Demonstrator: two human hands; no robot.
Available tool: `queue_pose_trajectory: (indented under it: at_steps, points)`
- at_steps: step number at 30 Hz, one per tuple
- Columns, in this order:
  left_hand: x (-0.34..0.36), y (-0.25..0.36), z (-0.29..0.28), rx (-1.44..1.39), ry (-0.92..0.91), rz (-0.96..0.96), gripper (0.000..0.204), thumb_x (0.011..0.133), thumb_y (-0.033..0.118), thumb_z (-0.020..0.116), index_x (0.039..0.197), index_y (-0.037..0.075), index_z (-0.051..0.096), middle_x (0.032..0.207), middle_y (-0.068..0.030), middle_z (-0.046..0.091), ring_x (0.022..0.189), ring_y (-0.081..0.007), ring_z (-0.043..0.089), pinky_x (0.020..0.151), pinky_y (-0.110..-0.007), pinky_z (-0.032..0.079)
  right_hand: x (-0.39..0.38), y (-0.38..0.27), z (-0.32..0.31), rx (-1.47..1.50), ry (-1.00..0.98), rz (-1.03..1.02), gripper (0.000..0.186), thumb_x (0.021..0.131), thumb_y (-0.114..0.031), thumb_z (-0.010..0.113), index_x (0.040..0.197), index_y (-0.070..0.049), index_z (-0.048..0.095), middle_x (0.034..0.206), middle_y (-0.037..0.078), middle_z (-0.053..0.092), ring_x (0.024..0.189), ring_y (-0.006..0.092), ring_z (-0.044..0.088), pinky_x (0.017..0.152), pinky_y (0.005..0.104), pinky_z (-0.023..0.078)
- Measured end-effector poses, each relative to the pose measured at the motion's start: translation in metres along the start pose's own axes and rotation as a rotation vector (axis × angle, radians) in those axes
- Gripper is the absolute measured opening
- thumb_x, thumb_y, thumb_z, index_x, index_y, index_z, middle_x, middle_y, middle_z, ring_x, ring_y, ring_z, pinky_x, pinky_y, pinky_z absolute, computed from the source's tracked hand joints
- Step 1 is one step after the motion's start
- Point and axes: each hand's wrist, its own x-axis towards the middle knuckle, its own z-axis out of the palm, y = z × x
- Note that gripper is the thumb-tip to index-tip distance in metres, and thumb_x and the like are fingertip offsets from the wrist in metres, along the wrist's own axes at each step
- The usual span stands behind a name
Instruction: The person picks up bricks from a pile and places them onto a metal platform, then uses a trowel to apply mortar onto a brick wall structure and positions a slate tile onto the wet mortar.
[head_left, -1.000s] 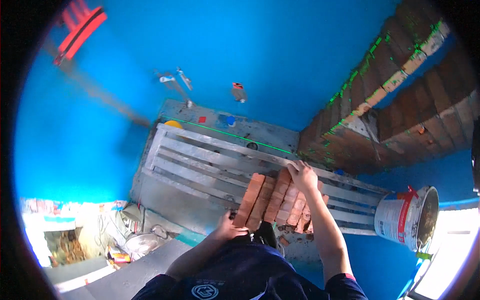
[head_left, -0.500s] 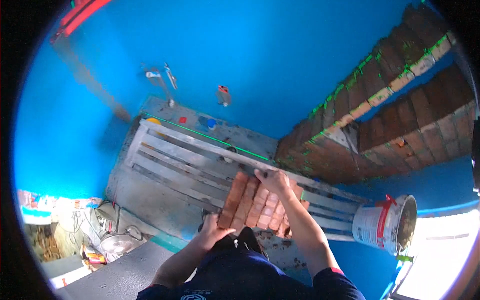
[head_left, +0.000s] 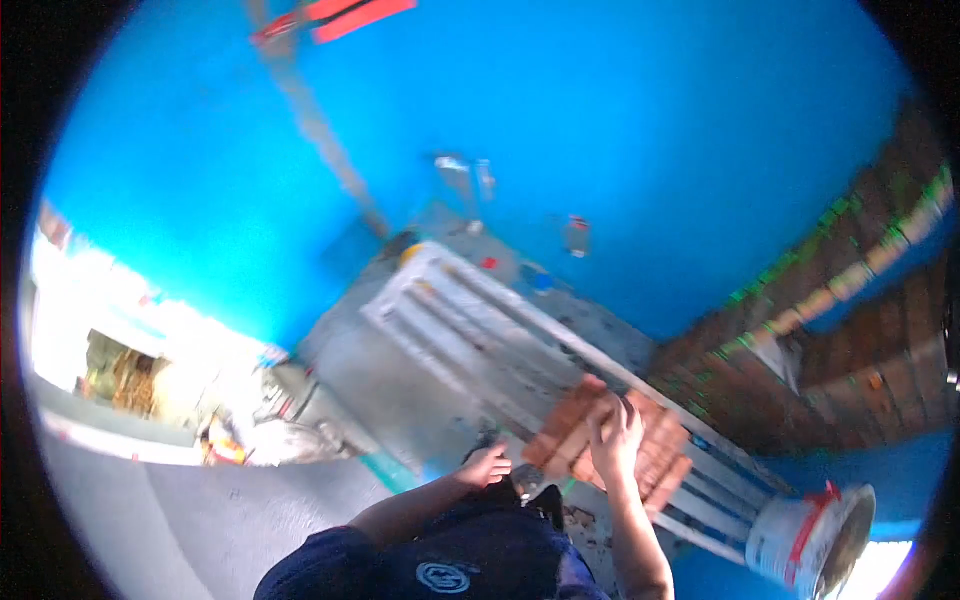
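Observation:
A row of reddish-brown bricks [head_left: 660, 445] lies side by side across a whitish slatted bench [head_left: 462, 322]. My right hand [head_left: 617, 440] is over the row, its fingers curled round the far end of a paler brick [head_left: 572, 452] near the row's left side. My left hand [head_left: 485, 467] is off to the left of the bricks, apart from them, with thumb and fingers a little spread and nothing visible in it. Motion blurs both hands, and my right palm hides part of the bricks beneath.
A white bucket [head_left: 790, 535] with a red band stands at the bench's right end. Brick walling [head_left: 850, 290] with green laser marks rises at the right. Against the blue wall [head_left: 600, 120] are pipe fittings [head_left: 460, 175]. A grey surface [head_left: 270, 510] lies lower left, near some clutter.
My view has swung left, so the scene sits further right. My left hand has come away from the row's left end brick. The right hand has shifted leftward along the row.

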Motion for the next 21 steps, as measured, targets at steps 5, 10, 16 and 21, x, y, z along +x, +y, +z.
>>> queue_pose_trajectory:
  at_steps: [5,10,16,21]
  points:
    - [-0.024,-0.008,-0.086,0.960,0.365,0.411,0.065,0.077,0.050,0.060,0.118,-0.001,0.054,0.110,-0.0174,0.061,0.104,-0.0298,0.057,0.091,-0.038,0.043,-0.063,-0.065,0.009,0.183,-0.146,-0.068,0.043,0.075,-0.013,0.067,0.111,0.005,0.051,0.113,0.025,0.050,0.104,0.0410,0.048,0.090,0.0450,0.041]
    - [-0.005,0.013,-0.156,1.482,0.141,0.332,0.049,0.084,0.041,0.054,0.118,0.006,0.056,0.113,-0.0162,0.060,0.103,-0.0316,0.057,0.090,-0.041,0.043,-0.071,-0.091,0.051,0.245,-0.362,-0.172,0.037,0.078,-0.017,0.064,0.106,0.004,0.054,0.100,0.021,0.056,0.093,0.0375,0.054,0.080,0.0426,0.045]
    - [0.078,-0.033,-0.292,1.870,0.069,0.691,0.023,0.084,0.027,0.050,0.089,0.009,0.065,0.090,-0.0160,0.063,0.079,-0.0292,0.060,0.077,-0.041,0.046,-0.099,-0.019,0.169,-0.182,-0.584,-0.421,0.051,0.080,-0.027,0.062,0.125,-0.010,0.044,0.119,0.021,0.052,0.099,0.0398,0.054,0.086,0.0481,0.044]
    - [0.060,0.001,-0.376,1.617,-0.013,0.755,0.031,0.083,0.031,0.048,0.089,0.004,0.063,0.089,-0.0161,0.064,0.083,-0.0312,0.060,0.079,-0.042,0.046,-0.054,-0.102,0.215,-0.193,-0.342,-0.160,0.061,0.076,-0.034,0.064,0.119,0.006,0.045,0.112,0.029,0.049,0.103,0.0474,0.046,0.093,0.0490,0.039]
